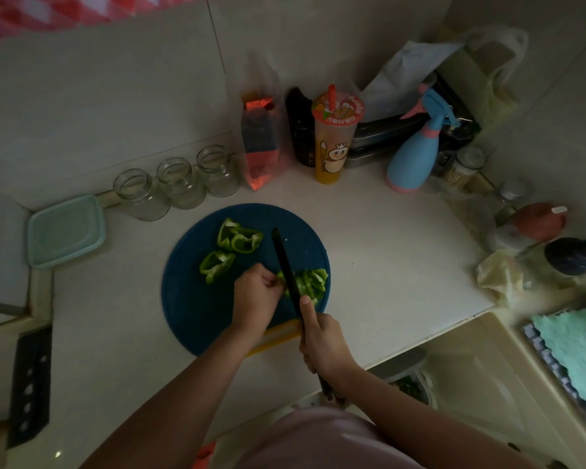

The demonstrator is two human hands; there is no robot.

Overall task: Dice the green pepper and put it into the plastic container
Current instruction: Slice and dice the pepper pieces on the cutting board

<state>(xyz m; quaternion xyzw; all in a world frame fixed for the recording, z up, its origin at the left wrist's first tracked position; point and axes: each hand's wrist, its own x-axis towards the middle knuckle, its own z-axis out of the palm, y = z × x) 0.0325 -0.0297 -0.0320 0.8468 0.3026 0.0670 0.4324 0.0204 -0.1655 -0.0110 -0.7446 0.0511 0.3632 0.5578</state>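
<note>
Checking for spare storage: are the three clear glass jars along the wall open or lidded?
Open. The three clear glass jars stand upright with round mouths bare; no lids on them.

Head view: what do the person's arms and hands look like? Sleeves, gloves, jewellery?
Left hand and right hand are bare: no gloves, and no rings or watch visible in the dim light. No sleeves in frame. A pale pink top shows at the bottom edge.

Left hand point(256, 294) holds pepper strips point(310, 282) under curled fingers point(268, 276); right hand point(325, 341) grips the knife point(286, 262), forefinger stretched along its spine.
</note>
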